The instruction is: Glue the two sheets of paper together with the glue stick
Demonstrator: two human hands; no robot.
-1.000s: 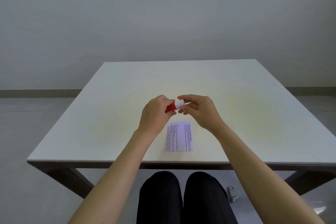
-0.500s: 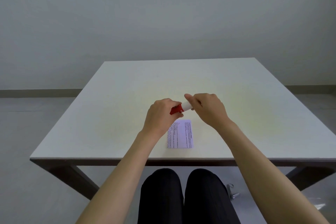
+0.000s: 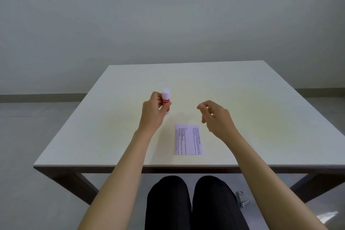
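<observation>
Glue stick (image 3: 166, 100) upright in left hand (image 3: 151, 113) grip; right hand (image 3: 216, 117) loosely open, seemingly empty, above paper (image 3: 188, 139).

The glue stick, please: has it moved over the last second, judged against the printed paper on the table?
Yes. The glue stick has gone left: it was above the printed paper's top edge, and now stands upright in the left hand, well left of it.

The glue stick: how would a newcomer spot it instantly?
Start at the white table. Left of the printed paper, the left hand holds the glue stick upright. It is the only red-and-white thing in view.
</observation>
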